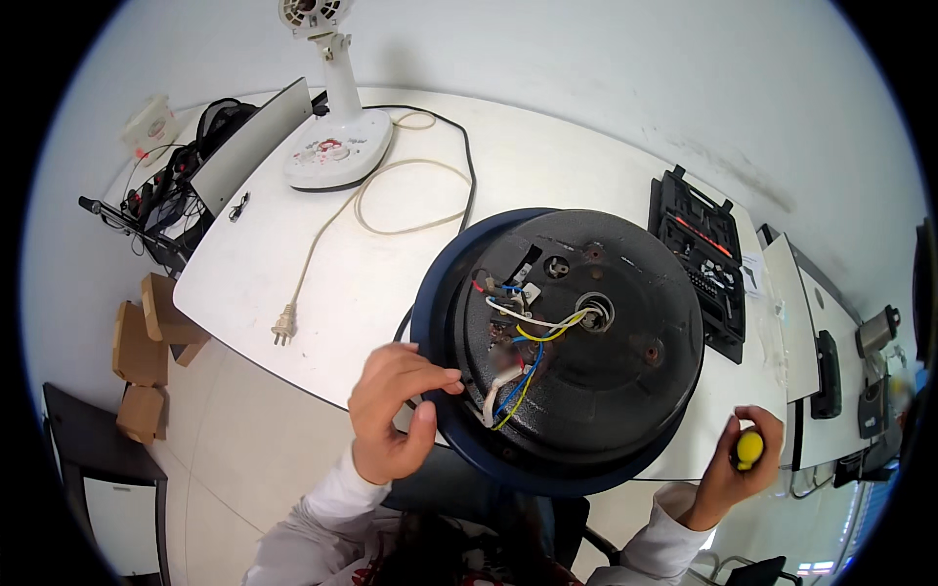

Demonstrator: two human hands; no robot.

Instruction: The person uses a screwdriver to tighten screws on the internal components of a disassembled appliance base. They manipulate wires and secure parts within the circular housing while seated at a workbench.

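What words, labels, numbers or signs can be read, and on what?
None legible.
White stand's base: red marks, too small to read.
Pale sheet beside the tool case: too small.
White item, upper left: reddish mark, too blurred.
Black wired appliance: no lettering I can make out.

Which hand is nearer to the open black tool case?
The right hand, on the near side of the tool case; the left hand is farther left, by the round appliance.

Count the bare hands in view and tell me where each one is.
2: the left hand beside the left edge of the round black housing, and the right hand at the right, gripping a yellow-ended handle. No others show.
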